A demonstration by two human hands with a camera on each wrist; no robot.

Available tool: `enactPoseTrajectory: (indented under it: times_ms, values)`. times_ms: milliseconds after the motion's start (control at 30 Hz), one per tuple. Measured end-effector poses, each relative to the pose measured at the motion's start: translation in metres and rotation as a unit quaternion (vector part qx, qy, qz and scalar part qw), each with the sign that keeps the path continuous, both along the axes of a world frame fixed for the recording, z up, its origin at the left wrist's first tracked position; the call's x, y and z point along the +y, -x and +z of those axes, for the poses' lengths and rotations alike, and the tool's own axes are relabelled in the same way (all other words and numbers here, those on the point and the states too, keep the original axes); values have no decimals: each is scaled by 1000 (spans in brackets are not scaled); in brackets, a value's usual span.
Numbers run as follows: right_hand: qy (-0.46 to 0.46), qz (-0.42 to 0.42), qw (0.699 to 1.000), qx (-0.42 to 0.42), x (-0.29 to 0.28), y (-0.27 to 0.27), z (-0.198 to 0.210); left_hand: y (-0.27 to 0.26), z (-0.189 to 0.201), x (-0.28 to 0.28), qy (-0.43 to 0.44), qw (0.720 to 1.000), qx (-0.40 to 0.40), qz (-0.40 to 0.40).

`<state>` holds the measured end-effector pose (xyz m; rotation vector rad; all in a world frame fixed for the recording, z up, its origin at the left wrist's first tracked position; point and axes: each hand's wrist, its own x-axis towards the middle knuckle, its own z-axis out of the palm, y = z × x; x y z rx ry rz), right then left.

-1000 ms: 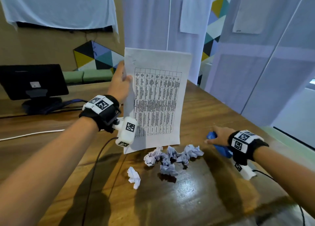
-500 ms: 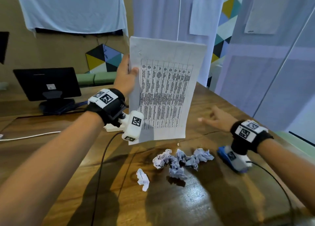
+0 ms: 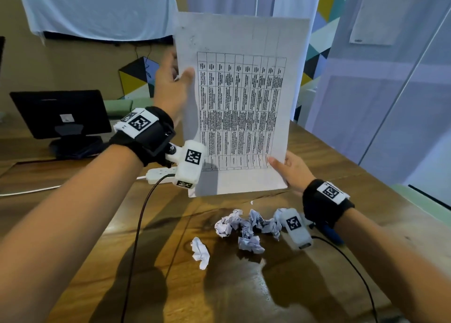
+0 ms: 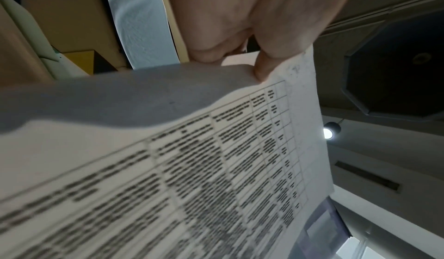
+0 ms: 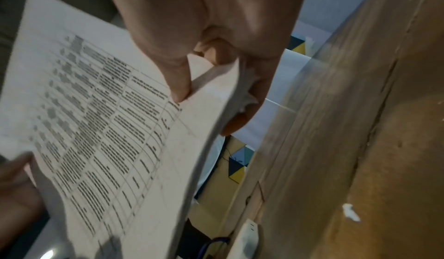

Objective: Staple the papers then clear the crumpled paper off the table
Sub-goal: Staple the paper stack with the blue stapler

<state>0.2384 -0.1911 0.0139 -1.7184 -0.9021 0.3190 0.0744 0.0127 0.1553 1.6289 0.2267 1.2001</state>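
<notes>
A: Wooden table [image 3: 156,261], draped walls behind. Where are the papers [image 3: 241,103] being kept?

B: Upright above the table, being pinched at the upper edge by the left hand [image 3: 170,88] and at the lower corner by the right hand [image 3: 291,170].

A: Stapling done?

B: No staple is being seen; cannot be judged. Crumpled paper [image 3: 246,227] is lying uncleared below, beside a blue stapler [image 3: 332,235].
</notes>
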Motion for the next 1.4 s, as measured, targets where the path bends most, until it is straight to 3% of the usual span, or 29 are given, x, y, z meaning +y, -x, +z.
enactPoseTrajectory:
  times_ms: [200, 367, 500, 600, 667, 900, 1267, 1400]
  values:
    - [-113, 4, 985, 130, 5, -18, 17, -16, -46, -6, 19, 992, 115, -52]
    - [-133, -64, 979, 143, 9, -33, 27, -25, -95, -18, 8, 974, 214, -80]
    - [-37, -84, 990, 108, 3, -40, 26, -37, -113, -17, 48, 960, 263, -79]
    - [71, -22, 984, 160, -5, -35, 23, -49, -126, -11, 64, 959, 273, -42]
    - [100, -28, 979, 173, -7, -41, 16, -56, -137, -10, 73, 952, 297, -16]
    - [112, -129, 969, 179, 10, -67, -11, -80, -172, -12, 131, 905, 405, -19]
    - [148, -199, 940, 235, 36, -91, -33, -88, -197, 19, 245, 872, 413, -93]
    - [183, -199, 939, 212, 41, -97, -38, -85, -206, 20, 234, 853, 451, -119]
